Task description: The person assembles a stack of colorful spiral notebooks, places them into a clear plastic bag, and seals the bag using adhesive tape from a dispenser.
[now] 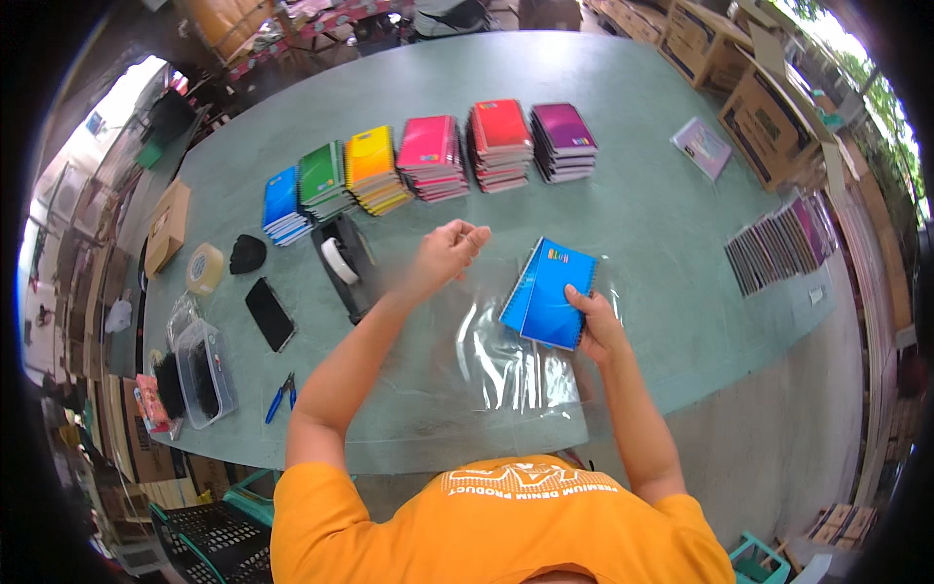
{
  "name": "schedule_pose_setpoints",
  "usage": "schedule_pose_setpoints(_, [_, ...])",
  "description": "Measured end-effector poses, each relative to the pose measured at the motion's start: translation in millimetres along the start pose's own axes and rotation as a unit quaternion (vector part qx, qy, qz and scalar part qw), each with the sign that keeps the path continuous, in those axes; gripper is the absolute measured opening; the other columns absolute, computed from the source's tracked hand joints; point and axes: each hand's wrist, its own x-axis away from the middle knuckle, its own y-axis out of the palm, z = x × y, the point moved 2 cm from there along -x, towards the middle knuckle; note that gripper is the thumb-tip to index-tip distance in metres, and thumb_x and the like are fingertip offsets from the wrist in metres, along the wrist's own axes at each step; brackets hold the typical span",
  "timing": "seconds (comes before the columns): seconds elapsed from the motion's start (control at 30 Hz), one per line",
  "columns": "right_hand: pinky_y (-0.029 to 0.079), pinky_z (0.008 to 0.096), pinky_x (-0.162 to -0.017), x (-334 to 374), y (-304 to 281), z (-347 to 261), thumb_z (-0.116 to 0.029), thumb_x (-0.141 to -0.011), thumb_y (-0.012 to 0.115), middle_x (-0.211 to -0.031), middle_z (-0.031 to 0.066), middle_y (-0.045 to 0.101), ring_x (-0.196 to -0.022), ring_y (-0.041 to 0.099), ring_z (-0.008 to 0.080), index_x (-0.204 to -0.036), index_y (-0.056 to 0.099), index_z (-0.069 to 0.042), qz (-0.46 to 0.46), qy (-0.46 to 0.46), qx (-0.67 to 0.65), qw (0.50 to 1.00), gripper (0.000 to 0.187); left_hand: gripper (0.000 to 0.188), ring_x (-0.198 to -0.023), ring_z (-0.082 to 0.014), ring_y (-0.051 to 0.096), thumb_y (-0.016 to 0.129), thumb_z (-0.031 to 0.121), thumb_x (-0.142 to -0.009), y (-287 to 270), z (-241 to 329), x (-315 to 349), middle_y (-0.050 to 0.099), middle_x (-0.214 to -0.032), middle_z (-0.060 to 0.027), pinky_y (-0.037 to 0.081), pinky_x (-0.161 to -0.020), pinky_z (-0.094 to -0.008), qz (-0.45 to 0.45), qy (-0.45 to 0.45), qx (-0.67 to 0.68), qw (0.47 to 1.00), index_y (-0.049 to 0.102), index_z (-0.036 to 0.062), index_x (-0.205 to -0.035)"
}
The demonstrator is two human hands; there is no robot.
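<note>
Two blue spiral notebooks [556, 304], slightly fanned, are gripped by my right hand [598, 326], with its thumb on top of the covers. Over the table, to the left of these notebooks, my left hand [450, 253] is raised with its fingers curled together; whether anything small is between them cannot be seen. Glossy clear plastic sleeves [496, 375] lie beneath and in front of the held notebooks. A black tape dispenser [355, 277] with a roll in it stands left of my left hand.
Notebook stacks arc across the table: blue [281, 204], green [323, 179], yellow [373, 170], pink [429, 154], red [500, 141] and purple [563, 139]. Wrapped notebook packs [775, 248] and cartons [769, 127] sit right. Phone [269, 313], tape roll [204, 269], blue cutters [280, 397] and plastic bin [206, 380] lie left.
</note>
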Motion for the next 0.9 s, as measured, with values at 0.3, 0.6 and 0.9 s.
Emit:
schedule_pose_setpoints(0.3, [0.049,0.0445,-0.089,-21,-52,-20,-0.021,-0.084,0.064,-0.118,0.0157,0.054,-0.105,0.057,0.0278,-0.123,0.041,0.002,-0.008,0.009,-0.07,0.997,0.05,0.05,-0.086,-0.0305,0.062,0.06,0.037,-0.084,74,33,-61,0.063,-0.096,-0.0188,0.049,-0.075,-0.0374,-0.06,0.201,-0.166,0.964,0.054,-0.0024,-0.114])
schedule_pose_setpoints(0.6, [0.048,0.0453,-0.091,-60,-48,-12,-0.016,-0.087,0.06,-0.12,0.0149,0.053,-0.106,0.056,0.0271,-0.125,0.04,0.0,-0.065,0.054,-0.092,0.992,0.046,0.037,-0.104,-0.0286,0.054,0.064,0.027,-0.079,-17,44,-177,0.06,-0.107,-0.0115,0.042,-0.087,-0.0405,0.246,0.341,-0.484,0.768,0.06,0.0058,-0.109])
schedule_pose_setpoints(0.9, [0.046,0.0463,-0.092,-66,-72,-16,-0.021,-0.09,0.054,-0.119,0.0156,0.055,-0.107,0.056,0.0288,-0.125,0.043,0.0,-0.068,0.075,-0.129,0.986,0.043,0.016,-0.09,-0.0264,0.06,0.06,0.007,-0.08,-34,95,-148,0.065,-0.096,-0.0102,0.047,-0.079,-0.0357,0.204,0.323,-0.174,0.908,0.064,0.0059,-0.096])
